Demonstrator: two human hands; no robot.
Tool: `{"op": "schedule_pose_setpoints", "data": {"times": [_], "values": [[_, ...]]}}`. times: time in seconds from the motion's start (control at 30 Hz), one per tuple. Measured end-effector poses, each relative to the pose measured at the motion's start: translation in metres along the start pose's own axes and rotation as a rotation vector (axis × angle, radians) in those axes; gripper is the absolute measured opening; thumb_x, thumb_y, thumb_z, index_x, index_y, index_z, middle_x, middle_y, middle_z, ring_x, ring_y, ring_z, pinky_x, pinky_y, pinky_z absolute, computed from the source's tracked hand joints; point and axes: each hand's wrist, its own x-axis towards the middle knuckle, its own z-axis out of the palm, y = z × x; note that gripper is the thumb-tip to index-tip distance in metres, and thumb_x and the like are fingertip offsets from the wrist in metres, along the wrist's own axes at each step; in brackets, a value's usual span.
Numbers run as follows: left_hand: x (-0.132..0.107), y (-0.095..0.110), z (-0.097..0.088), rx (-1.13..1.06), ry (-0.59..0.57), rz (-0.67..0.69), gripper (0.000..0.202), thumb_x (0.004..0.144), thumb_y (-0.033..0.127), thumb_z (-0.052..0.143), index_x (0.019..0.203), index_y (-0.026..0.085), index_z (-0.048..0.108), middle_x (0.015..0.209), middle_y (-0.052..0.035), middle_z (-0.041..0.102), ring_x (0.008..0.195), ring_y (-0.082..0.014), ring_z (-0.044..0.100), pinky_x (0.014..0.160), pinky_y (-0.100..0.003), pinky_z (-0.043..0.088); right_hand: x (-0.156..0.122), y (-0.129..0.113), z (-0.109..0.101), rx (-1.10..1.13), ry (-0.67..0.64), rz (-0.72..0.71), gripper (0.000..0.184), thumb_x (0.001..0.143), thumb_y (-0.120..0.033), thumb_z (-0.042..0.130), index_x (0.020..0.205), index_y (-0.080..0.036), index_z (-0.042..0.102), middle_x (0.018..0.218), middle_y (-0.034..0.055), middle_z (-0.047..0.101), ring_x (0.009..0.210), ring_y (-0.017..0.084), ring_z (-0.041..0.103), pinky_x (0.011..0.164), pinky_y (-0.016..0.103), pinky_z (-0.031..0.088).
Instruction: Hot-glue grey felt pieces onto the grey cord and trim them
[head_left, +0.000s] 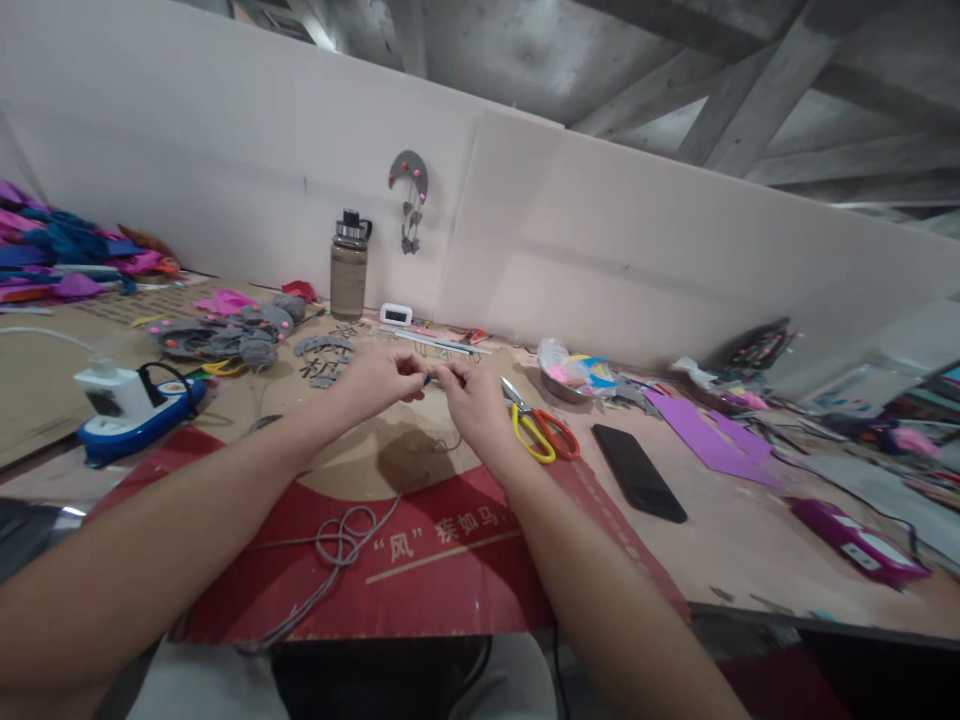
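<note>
The left hand point(384, 382) and the right hand point(474, 398) meet over the middle of the cardboard sheet point(450, 595), each pinching a small dark piece point(427, 379) between thumb and fingertips; it is too small to identify. Should either pinch loosen, so slight a thing could drop and be hard to find. Below, a grey cord point(345, 540) lies looped on the sheet's red part, trailing to its near edge; whether it joins the piece I cannot tell. A tug could draw those loops into a knot, and the overhanging tail might snag. Just beside the right hand, the scissors point(533, 412) could be knocked by a sideways move. Grey cut pieces point(324, 348) lie beyond the left hand, easily scattered by a sleeve or cord. At the tabletop's far edge stands an upright bottle point(349, 275), which a careless reach might tip
</note>
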Motion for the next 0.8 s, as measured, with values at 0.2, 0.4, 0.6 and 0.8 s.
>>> {"op": "schedule_pose_setpoints", "data": {"times": [0.2,0.4,0.6,0.8], "values": [[0.003,-0.005,0.003,-0.287,-0.002,-0.136,0.010,0.070,0.021,0.058,0.071,0.012,0.060,0.062,-0.0041,0.066,0.063,-0.0179,0.068,0.057,-0.025,0.054,-0.003,-0.004,0.001,0.062,0.063,0.045,0.013,0.081,-0.026,0.048,0.089,-0.018,0.055,0.067,-0.0014,0.056,0.060,0.012,0.050,0.058,0.024,0.037],[0.004,-0.007,0.005,-0.388,0.046,-0.139,0.008,0.068,0.020,0.060,0.069,0.012,0.058,0.061,-0.0036,0.065,0.061,-0.0183,0.068,0.059,-0.028,0.056,-0.007,-0.009,0.003,0.032,0.069,0.024,0.007,0.079,-0.024,0.050,0.076,-0.018,0.052,0.064,-0.0015,0.055,0.058,0.011,0.049,0.057,0.023,0.036],[0.004,-0.007,0.008,-0.465,0.089,-0.139,0.009,0.068,0.021,0.062,0.070,0.012,0.058,0.062,-0.0028,0.065,0.059,-0.0162,0.066,0.061,-0.030,0.057,-0.007,-0.010,0.006,0.031,0.095,0.044,0.012,0.081,-0.027,0.048,0.074,-0.018,0.054,0.065,-0.0007,0.057,0.059,0.012,0.050,0.060,0.024,0.038],[0.006,-0.012,0.011,-0.518,0.092,-0.114,0.013,0.068,0.025,0.064,0.070,0.013,0.059,0.063,-0.0016,0.064,0.058,-0.0143,0.065,0.061,-0.030,0.057,-0.008,-0.011,0.008,0.049,0.120,0.059,0.011,0.079,-0.026,0.051,0.072,-0.018,0.054,0.066,-0.0005,0.060,0.059,0.011,0.051,0.059,0.024,0.039]]}}
